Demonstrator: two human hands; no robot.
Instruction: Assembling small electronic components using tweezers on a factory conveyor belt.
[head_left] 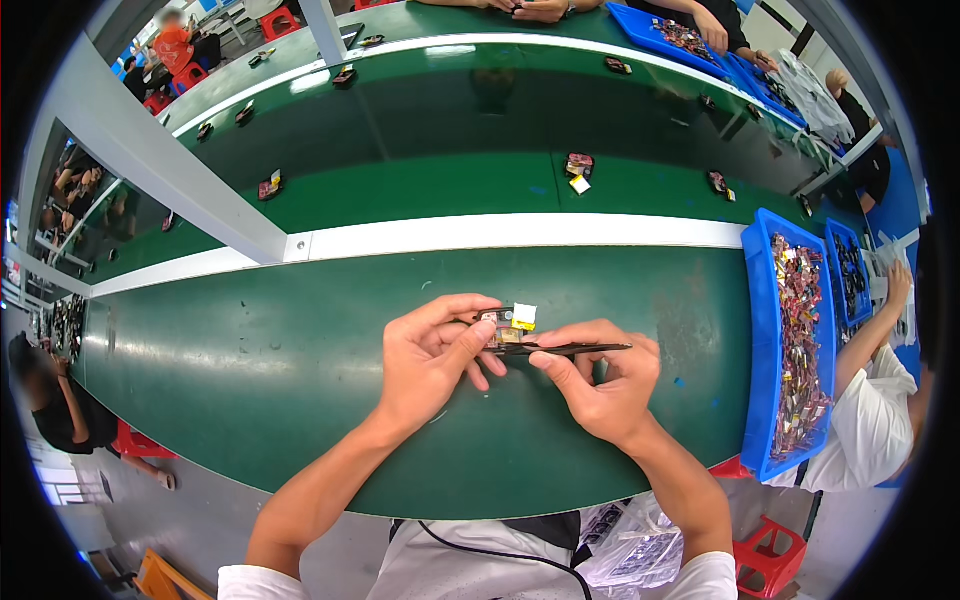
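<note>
Over the middle of the green table [250, 400], my left hand [430, 355] pinches a small dark electronic part [508, 337] between thumb and fingers. A white square piece with a yellow edge [524, 317] sticks up from it. My right hand [605, 385] is closed around a thin black tool [590, 348] that looks like tweezers. Its tip points left and meets the lower side of the part, just beside my left thumb. The fingers hide some of the part, so its exact kind cannot be made out.
At the right stands a long blue tray [757, 345] full of small parts, with another blue bin [845, 265] beyond it. Past a white rail [480, 232], a dark green belt [440, 130] carries scattered parts. A white post [190, 140] rises at the left. Other people sit around.
</note>
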